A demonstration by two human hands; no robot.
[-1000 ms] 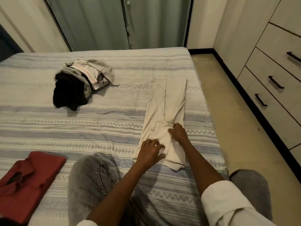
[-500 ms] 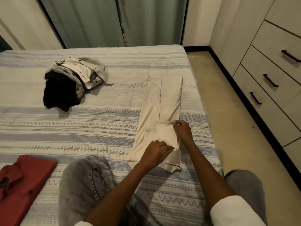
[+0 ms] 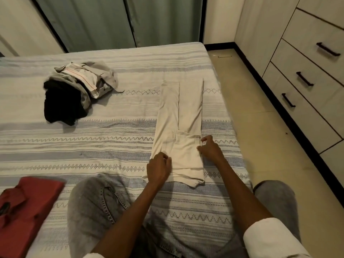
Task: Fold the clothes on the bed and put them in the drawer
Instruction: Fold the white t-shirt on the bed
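Cream trousers [image 3: 181, 116] lie lengthwise on the striped bed [image 3: 111, 138], legs folded together and pointing away from me. My left hand [image 3: 158, 169] rests on the waist end at its near left edge, fingers curled into the cloth. My right hand [image 3: 209, 148] pinches the right edge of the trousers at the folded flap. A heap of unfolded clothes, grey [image 3: 87, 79] over black [image 3: 61, 103], sits at the far left of the bed. A folded red shirt [image 3: 24, 207] lies at the near left.
A wall of cream drawers with dark handles [image 3: 304, 79] stands on the right, all shut, across a strip of tiled floor [image 3: 260, 131]. Green curtains [image 3: 121, 21] hang behind the bed. My knees in grey jeans [image 3: 89, 209] rest on the bed's near edge.
Both hands have slid apart to the two side edges of the trousers' waist end, smoothing the flap flat. The view has shifted slightly to the right.
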